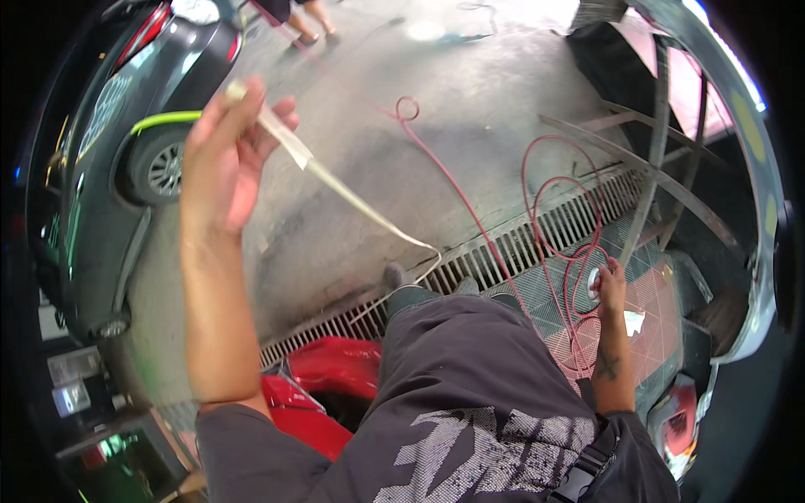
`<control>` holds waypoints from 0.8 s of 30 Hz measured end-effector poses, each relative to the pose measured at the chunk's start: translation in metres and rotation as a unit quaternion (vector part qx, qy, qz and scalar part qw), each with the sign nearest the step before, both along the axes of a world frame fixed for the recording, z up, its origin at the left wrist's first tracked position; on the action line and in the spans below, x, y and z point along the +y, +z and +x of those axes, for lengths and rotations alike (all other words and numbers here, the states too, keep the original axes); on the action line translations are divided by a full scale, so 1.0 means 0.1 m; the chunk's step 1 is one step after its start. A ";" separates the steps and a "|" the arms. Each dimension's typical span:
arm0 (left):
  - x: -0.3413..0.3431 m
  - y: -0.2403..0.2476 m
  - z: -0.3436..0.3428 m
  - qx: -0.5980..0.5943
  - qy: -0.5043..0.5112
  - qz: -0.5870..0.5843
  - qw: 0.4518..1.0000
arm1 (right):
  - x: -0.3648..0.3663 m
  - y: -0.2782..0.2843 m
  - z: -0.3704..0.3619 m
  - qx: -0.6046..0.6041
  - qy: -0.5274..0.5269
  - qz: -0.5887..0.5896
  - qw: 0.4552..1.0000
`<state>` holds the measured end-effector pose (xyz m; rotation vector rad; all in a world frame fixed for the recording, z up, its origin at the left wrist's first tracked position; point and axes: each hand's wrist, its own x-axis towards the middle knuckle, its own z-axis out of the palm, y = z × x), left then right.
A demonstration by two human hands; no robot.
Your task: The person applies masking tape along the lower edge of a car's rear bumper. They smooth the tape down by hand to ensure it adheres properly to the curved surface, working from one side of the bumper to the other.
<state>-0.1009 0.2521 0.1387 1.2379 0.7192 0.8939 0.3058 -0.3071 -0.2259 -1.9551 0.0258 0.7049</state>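
My left hand (226, 159) is raised at the upper left, fingers closed on the end of a pale strip of tape (356, 187). The strip slants down to the right, bends sharply near my shoes, then doubles back lower left as a thinner line. Lower at the right, my right hand (612, 285) grips a small round white thing (594, 284), seen partly past the fingers. It may be a tape roll, but its far side is hidden. No link between the strip and that round thing can be made out.
A thin red hose (453, 172) crosses the concrete and lies in loops (537, 193) beside my right hand. A drain grate (478, 260) runs past my feet. A dark car (126, 168) stands left, a grey panel (759, 193) right, and red bodywork (335, 369) below. A person's feet (314, 38) show far off.
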 end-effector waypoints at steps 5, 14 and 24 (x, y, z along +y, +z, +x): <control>-0.06 0.72 0.23 0.264 -0.311 0.105 0.907 | 1.38 1.10 -0.57 0.130 0.068 0.224 0.963; -0.94 1.25 0.46 0.566 -0.514 0.236 0.600 | 3.23 3.41 -1.52 -0.256 0.597 0.377 0.661; -1.17 2.76 0.12 0.595 -0.356 0.381 0.612 | 3.68 4.52 -1.72 -0.188 0.663 0.452 0.566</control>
